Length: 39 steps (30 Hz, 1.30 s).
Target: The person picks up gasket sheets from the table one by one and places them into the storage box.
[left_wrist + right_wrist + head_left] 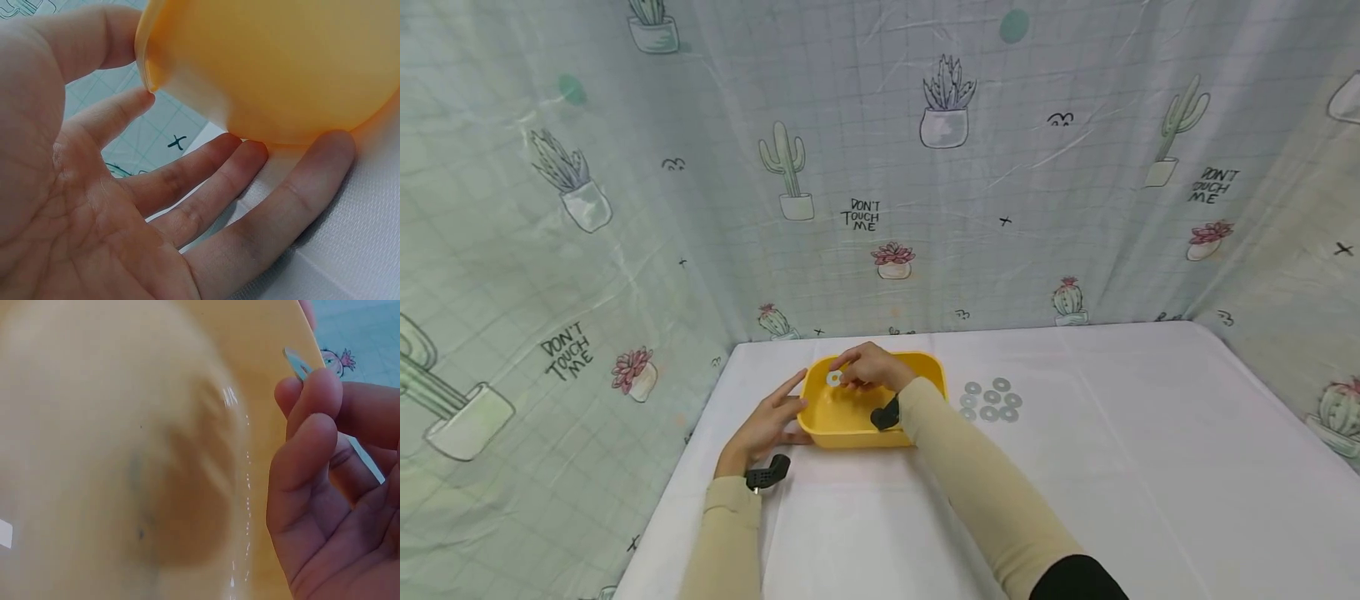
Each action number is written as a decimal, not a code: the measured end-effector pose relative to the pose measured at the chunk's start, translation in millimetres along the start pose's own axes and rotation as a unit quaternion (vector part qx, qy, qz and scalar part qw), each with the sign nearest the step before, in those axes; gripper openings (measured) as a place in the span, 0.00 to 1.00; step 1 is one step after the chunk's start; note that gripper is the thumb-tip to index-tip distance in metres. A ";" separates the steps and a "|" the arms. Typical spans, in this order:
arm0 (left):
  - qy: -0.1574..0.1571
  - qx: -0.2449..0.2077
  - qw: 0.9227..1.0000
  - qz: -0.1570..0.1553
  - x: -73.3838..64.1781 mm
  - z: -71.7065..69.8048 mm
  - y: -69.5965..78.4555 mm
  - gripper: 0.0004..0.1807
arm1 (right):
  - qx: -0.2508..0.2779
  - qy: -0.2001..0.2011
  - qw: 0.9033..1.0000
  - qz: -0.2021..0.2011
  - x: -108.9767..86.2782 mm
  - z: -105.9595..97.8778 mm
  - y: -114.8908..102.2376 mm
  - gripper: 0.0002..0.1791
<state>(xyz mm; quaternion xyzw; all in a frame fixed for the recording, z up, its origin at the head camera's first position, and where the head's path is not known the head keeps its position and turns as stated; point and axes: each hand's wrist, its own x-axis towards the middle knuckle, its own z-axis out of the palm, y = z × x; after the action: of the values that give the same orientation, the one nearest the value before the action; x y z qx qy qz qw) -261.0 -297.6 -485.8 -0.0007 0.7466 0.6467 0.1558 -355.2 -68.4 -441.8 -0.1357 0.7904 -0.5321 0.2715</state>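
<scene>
A yellow plastic tray (850, 439) stands on the white table, its inside partly hidden by my right hand (872, 367). That hand reaches over the tray and pinches a flat metal washer (834, 378) between thumb and fingertips, close to the far left part of the rim. From the right wrist, the washer (296, 364) shows nearly edge-on beyond the fingertips. My left hand (767, 425) rests against the tray's left end with fingers spread. In the left wrist view its fingertips (250, 150) touch the tray's outer wall (269, 94) and rim.
Several grey washers (992, 397) lie flat in a loose group on the table, just right of the tray. A patterned cloth curtain (850, 167) with cactus drawings hangs behind the table (1112, 433) and along both sides.
</scene>
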 end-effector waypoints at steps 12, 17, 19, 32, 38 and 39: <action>-0.010 -0.003 1.000 0.006 1.1 -3.0 -0.3 0.36 | -0.063 -0.032 0.997 0.003 8.4 1.9 3.1 0.17; -0.004 -0.002 1.000 -0.003 1.2 -3.7 0.4 0.36 | -0.082 -0.046 0.996 0.002 9.7 2.0 6.0 0.17; -0.005 -0.001 1.000 0.000 1.6 -3.3 0.2 0.36 | -0.088 -0.045 0.995 0.000 9.3 2.8 6.4 0.16; -0.025 -0.008 1.000 0.014 2.9 -0.3 -3.3 0.36 | -0.129 -0.004 0.991 0.020 1.2 13.0 3.6 0.15; -0.026 -0.012 0.999 0.017 3.6 -0.4 -3.0 0.36 | -0.149 0.006 0.989 0.021 2.0 14.4 -1.0 0.14; -0.026 -0.012 0.999 0.017 3.7 -0.7 -2.9 0.36 | -0.151 0.004 0.988 0.022 2.6 13.9 -1.9 0.14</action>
<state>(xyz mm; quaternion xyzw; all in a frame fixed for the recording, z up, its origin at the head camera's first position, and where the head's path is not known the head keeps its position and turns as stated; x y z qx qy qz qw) -264.1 -298.0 -489.3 0.0268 0.7346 0.6579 0.1637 -349.4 -81.2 -444.7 -0.1560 0.8656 -0.4010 0.2562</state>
